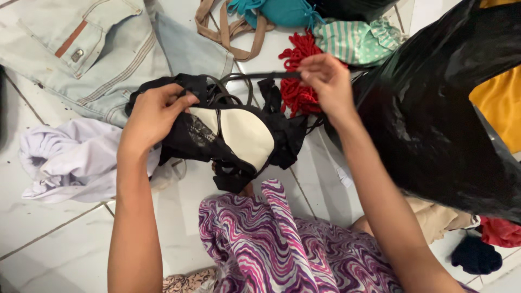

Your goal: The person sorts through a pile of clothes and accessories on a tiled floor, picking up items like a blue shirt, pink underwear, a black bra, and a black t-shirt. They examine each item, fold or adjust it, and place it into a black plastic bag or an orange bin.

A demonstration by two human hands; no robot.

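Nearest the camera, a purple wavy-patterned garment (271,244) is covering the lap. The left hand (154,111) is gripping the left edge of the black bra (239,135), held above the tiled floor (49,228); the right hand (325,81) is pinching its strap (266,76) taut. Advisable: keep both grips firm, pulling evenly beside the black plastic bag (434,119)

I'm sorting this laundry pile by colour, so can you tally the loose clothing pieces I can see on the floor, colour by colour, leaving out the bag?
Black: 2, the padded black bra in both hands, the dark bundle
Pale blue denim jeans: 1
White cloth: 1
Teal garment: 1
Red knitted piece: 1
Green striped piece: 1
Total: 7
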